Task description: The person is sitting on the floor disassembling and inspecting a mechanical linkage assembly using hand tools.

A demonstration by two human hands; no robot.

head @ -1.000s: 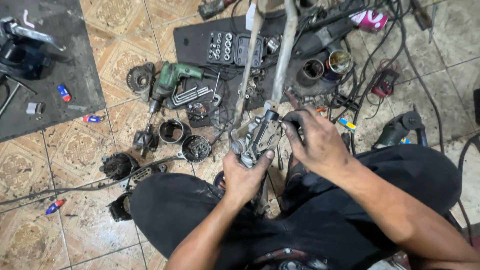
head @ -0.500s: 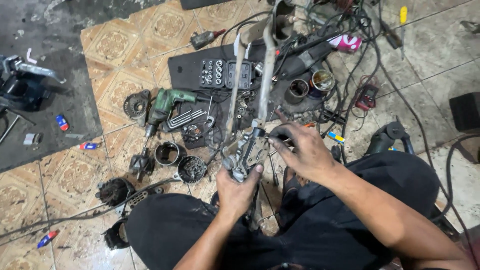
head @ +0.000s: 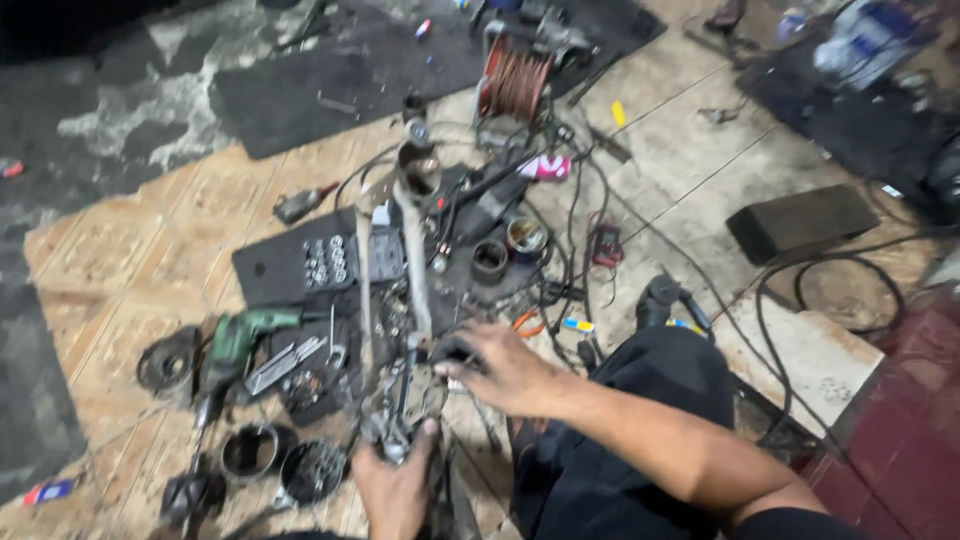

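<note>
The person sits on the tiled floor (head: 120,260) with both hands on a metal assembly (head: 400,400) low in the middle of the frame. It is a greasy clump of parts with two pale tubes (head: 412,260) running up from it towards the upper middle; what kind of part it is I cannot make out through the blur.

The left hand (head: 395,490) is at the bottom edge, cut off at the wrist, its fingers closed around the lower end of the assembly. The right hand (head: 510,375) comes in from the lower right on a bare forearm, fingers curled over a dark piece at the top of the clump; whether they grip it or just press on it I cannot tell. Dark trousers (head: 640,420) fill the lower right, and they hide the floor beneath.

Left of the assembly lies a green drill (head: 235,340), with a fan of hex keys (head: 285,362) just beside it. Above those sits a black socket tray (head: 300,265). Two round open housings (head: 285,460) lie at lower left, their insides too dim to read. A cable reel (head: 515,80) of reddish wire stands at the top centre. Right of the tubes are two short cylinders (head: 505,250), a pink can (head: 548,167) and a small red meter (head: 606,243) amid tangled black leads. A dark block (head: 800,220) rests at the right, and a black mat (head: 300,90) spreads across the upper left.
</note>
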